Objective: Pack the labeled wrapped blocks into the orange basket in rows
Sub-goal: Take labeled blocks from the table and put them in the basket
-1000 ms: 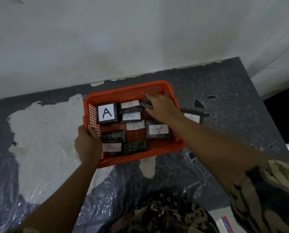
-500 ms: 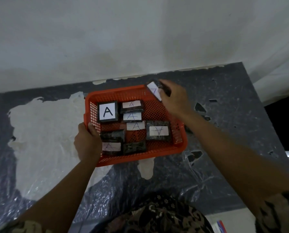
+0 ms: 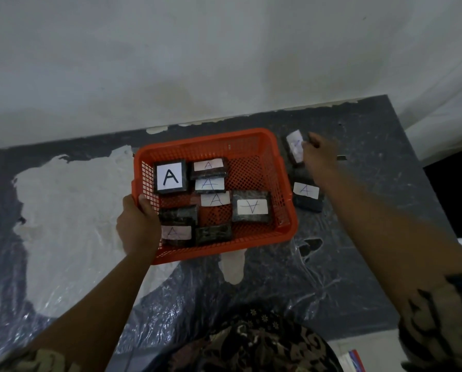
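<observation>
The orange plastic mesh basket [image 3: 283, 210] sat on the dark plastic-covered table [image 3: 372, 264], and the left hand [image 3: 137, 226] gripped its near-left rim, thumb hooked over the edge and fingers curled under, steadying it. Inside lay a loose spread of dark wrapped blocks with white paper labels: a square block with a bold printed A [image 3: 170, 177] in the far-left corner, three narrower labelled blocks [image 3: 210, 183] running in a rough column just beside it, a larger block whose A read upside down [image 3: 251, 206] toward the right, and three more [image 3: 180, 224] crowded by the near-left corner, two of them showing no label. The far-right part of the basket floor was bare. Outside the basket, to its right, the right hand [image 3: 319, 154] was at a tilted wrapped block with a pale label [image 3: 295, 146] near the table's far edge; the fingers appeared curled against its right side, but blur made it impossible to tell whether they had closed on it or were only touching. Another dark labelled block [image 3: 306, 196] rested on the table just beside the basket's right wall. The step in hand looked like handling a block outside the basket. The next move would likely call for a firm pinch across the block's short sides, a lift over the right rim, and placement label-up in the bare far-right area, squared with its neighbours.
</observation>
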